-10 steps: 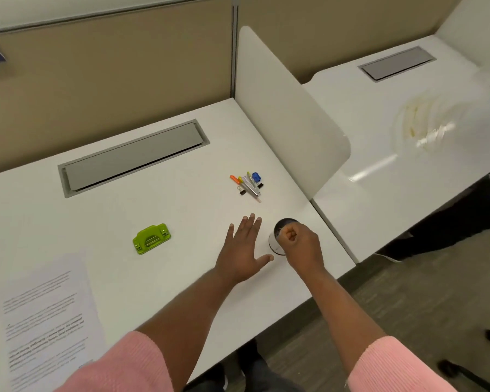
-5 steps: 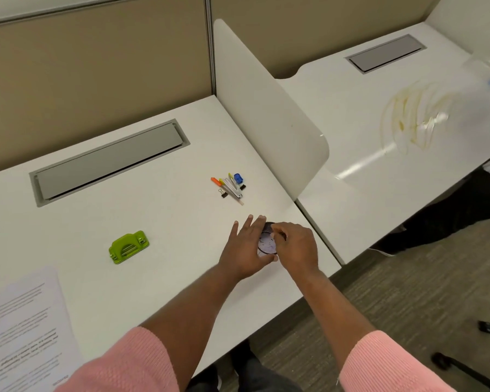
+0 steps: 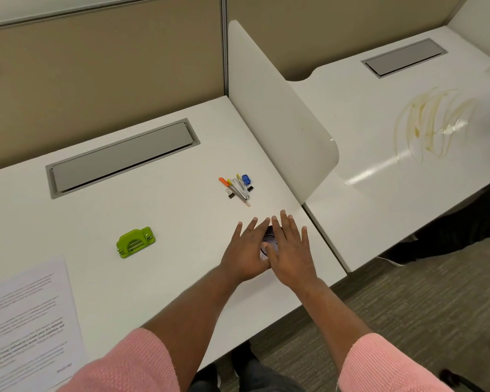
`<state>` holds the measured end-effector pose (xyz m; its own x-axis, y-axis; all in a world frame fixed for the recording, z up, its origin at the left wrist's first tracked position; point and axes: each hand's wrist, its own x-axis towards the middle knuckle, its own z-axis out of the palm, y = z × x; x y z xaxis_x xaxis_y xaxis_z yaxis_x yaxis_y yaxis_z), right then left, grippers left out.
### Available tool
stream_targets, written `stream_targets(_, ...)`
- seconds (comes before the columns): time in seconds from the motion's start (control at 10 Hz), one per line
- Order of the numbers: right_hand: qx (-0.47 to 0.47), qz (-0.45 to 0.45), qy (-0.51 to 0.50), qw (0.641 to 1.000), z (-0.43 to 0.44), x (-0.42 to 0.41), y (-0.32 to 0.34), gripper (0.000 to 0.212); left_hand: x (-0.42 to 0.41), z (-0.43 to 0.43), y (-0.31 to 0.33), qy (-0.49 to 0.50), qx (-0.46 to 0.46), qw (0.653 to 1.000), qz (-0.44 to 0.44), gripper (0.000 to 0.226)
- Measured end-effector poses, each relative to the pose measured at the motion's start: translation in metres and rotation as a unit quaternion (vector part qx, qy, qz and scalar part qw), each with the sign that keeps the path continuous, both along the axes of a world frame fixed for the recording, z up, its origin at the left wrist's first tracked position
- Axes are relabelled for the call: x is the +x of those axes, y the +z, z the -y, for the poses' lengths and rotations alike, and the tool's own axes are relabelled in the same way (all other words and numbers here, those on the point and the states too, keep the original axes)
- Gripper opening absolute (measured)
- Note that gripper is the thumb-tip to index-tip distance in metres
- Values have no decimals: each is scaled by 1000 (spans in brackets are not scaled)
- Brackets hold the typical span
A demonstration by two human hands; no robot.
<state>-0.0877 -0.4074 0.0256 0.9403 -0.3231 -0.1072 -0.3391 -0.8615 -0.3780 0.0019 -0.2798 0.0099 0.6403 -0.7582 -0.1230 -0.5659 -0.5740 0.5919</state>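
A small round dark container (image 3: pixel 268 242) sits on the white desk (image 3: pixel 159 222) near its right front corner, mostly hidden between my two hands. My left hand (image 3: pixel 248 250) lies flat at its left side with fingers straight and spread. Over its right side, my right hand (image 3: pixel 290 250) is also flat, fingers straight. Both hands touch or cover the container; only a sliver of its dark rim and pale inside shows.
A small pile of stationery (image 3: pixel 238 187) (orange and yellow pens, binder clips, a blue piece) lies behind the hands. A green hole punch (image 3: pixel 135 242) sits to the left, a printed sheet (image 3: pixel 26 321) at front left. A white divider (image 3: pixel 277 108) stands to the right.
My right hand went from a fist over the container to pinching its rim, and now lies flat with straight fingers. My left hand moved in against the container's left side.
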Motion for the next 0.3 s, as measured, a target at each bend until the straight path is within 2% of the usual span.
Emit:
stream_targets(0.2, -36, 3, 9, 999, 1, -1, -2, 73, 2, -15, 0, -1, 14, 1000, 11, 90)
stream_targets(0.3, -37, 23, 18, 999, -4, 5, 4, 78, 9, -35, 8, 12, 32, 998, 50, 89)
